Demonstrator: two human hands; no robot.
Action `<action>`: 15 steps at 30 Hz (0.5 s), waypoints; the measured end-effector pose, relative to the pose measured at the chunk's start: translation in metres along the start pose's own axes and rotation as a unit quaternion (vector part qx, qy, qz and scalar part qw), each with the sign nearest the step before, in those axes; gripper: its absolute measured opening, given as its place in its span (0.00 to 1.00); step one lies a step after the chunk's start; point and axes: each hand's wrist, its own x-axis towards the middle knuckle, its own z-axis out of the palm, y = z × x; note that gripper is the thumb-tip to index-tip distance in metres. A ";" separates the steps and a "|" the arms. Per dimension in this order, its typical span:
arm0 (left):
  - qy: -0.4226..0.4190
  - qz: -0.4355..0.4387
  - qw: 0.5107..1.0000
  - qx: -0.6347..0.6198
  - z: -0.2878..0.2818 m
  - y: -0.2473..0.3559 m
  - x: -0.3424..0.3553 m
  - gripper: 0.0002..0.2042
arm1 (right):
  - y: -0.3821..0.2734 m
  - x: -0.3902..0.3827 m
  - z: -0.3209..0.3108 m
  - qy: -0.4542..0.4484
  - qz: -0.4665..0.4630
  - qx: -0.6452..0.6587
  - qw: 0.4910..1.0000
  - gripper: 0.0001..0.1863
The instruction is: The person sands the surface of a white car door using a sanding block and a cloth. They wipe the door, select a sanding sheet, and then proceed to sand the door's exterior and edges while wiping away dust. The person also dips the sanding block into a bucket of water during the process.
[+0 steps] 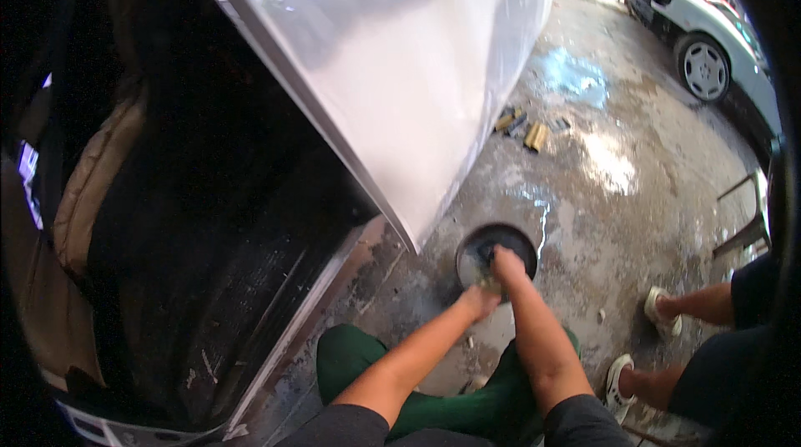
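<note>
A dark round basin (pixel 504 227) stands on the wet floor in front of me, with liquid in it. Both my arms reach down to it. My right hand (pixel 508 265) is over the basin's middle, its fingers closed and pointing down; a small dark thing shows at its fingertips. At the basin's near rim is my left hand (pixel 481 301), curled and a little blurred. Between the two hands shows a small yellowish patch, too smeared to name. What each hand grips is mostly hidden.
An open car door (pixel 417 113), pale and partly grey, hangs at left above the floor. Yellow and dark blocks (pixel 536 137) lie beyond the basin. At right are another person's legs (pixel 701 309) in pale clogs, a chair (pixel 747 226) and a white car (pixel 709 30).
</note>
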 end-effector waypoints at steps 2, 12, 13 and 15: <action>-0.019 -0.008 1.000 0.014 0.007 0.002 -0.010 0.12 | 0.006 -0.007 0.022 -0.027 -0.007 -0.033 0.999 0.12; -0.153 -0.046 0.986 -0.042 0.004 0.041 -0.085 0.18 | -0.004 -0.054 0.054 -0.220 -0.100 -0.250 0.937 0.15; -0.166 -0.044 0.983 -0.068 0.000 0.040 -0.096 0.18 | -0.017 -0.060 0.038 -0.219 -0.105 -0.254 0.936 0.15; -0.173 -0.047 0.976 -0.125 -0.007 0.031 -0.112 0.19 | -0.037 -0.072 0.006 -0.215 -0.111 -0.264 0.934 0.16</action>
